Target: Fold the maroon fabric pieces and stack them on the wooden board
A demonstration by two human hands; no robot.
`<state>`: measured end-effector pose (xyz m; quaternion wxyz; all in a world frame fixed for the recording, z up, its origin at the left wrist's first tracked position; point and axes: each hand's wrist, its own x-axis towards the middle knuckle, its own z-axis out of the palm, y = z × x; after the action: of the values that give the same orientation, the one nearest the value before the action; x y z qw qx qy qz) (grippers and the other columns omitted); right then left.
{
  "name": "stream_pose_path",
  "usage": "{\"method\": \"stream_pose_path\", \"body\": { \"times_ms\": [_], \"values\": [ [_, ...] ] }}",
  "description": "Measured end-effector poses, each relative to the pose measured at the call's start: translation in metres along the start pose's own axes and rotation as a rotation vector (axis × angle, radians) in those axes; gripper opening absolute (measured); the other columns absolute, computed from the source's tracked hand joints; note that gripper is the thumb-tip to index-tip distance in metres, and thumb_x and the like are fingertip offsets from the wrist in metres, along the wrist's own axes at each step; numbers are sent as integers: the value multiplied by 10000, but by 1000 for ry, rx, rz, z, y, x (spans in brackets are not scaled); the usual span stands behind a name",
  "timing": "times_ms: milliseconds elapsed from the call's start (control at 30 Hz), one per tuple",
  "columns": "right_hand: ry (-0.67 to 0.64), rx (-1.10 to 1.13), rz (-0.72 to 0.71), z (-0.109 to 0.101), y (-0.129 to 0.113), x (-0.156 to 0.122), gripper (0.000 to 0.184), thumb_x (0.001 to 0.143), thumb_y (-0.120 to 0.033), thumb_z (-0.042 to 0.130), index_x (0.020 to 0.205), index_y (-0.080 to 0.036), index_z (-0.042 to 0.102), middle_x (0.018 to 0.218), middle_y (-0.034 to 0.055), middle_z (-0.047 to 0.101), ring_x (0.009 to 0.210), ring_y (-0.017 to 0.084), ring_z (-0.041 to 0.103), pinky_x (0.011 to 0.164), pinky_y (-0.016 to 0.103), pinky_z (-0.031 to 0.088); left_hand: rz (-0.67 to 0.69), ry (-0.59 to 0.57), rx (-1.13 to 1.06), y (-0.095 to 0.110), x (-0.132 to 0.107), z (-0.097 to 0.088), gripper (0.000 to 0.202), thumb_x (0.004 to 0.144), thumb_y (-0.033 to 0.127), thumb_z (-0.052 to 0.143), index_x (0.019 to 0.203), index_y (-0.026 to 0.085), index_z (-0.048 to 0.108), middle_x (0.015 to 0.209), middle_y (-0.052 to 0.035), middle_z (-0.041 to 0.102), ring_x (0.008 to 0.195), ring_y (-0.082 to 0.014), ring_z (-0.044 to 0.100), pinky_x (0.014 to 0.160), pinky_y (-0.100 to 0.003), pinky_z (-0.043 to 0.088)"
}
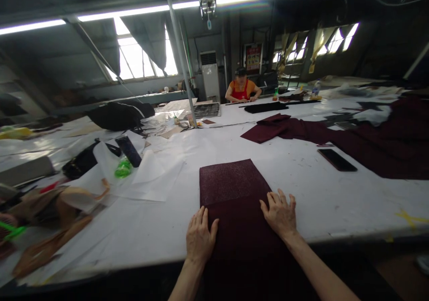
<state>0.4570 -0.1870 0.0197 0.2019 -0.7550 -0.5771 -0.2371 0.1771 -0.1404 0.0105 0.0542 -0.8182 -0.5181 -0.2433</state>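
Note:
A dark maroon piece of fabric lies on the white table and runs down over its near edge toward me. Its far end carries a speckled, greyer panel. My left hand rests on the fabric's left edge, fingers stretched forward and thumb apart. On the opposite edge lies my right hand, its fingers spread and slightly bent, partly on the cloth and partly on the tabletop. Neither hand grips anything.
More maroon fabric spreads over the table's right side, near a black phone. At left are white paper sheets, a green roll and brown scraps. A metal pole rises mid-table. A co-worker sits across.

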Motion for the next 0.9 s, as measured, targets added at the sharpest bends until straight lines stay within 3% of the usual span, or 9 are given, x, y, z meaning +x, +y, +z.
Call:
{"method": "stream_pose_path", "body": {
  "times_ms": [133,267,367,467,600,700,900],
  "values": [
    [44,18,-37,4,3,-2,326,923,-321,449,1106,-126,636,1107,153,653,1207,354,453,1031,572,164,-44,9,-135,-3,-2,-3,510,935,344,437,1389,122,369,1338,-142,527,1229,-240,499,1075,-464,358],
    [59,221,-206,8,-5,3,310,924,-254,446,1184,-169,592,1182,127,618,1154,284,513,998,476,242,-139,33,-327,-7,-2,-3,659,911,333,484,1470,166,177,1426,-140,427,1290,-246,432,1071,-466,370],
    [-80,425,-309,3,-41,17,251,920,-221,454,1123,-200,601,1108,96,620,1050,230,554,930,397,312,-211,56,-490,-13,-1,-1,723,886,302,523,1482,199,127,1447,-138,392,1308,-251,409,1072,-457,373],
    [-340,577,-316,-5,-95,36,159,898,-200,487,997,-219,609,1035,67,606,993,208,547,885,359,335,-294,76,-669,-19,0,3,767,861,253,545,1484,229,99,1406,-119,436,1265,-219,459,1061,-409,391],
    [-615,607,-337,-1,-151,58,85,826,-180,582,899,-221,601,992,32,587,971,190,529,822,313,336,-390,98,-845,-24,1,4,795,815,179,553,1477,267,123,1376,-90,466,1187,-194,529,1017,-366,429],
    [-682,572,-374,9,-167,66,111,763,-176,641,856,-211,591,968,23,581,951,192,519,785,303,317,-422,103,-896,-25,1,3,801,786,130,537,1474,270,152,1363,-81,477,1183,-192,531,1021,-363,419],
    [-735,526,-442,11,-171,71,99,743,-144,606,805,-192,546,862,12,603,902,192,501,753,303,264,-441,106,-943,-24,4,-1,833,728,79,527,1465,256,182,1336,-75,499,1160,-188,537,1020,-357,412]
  ]
}}
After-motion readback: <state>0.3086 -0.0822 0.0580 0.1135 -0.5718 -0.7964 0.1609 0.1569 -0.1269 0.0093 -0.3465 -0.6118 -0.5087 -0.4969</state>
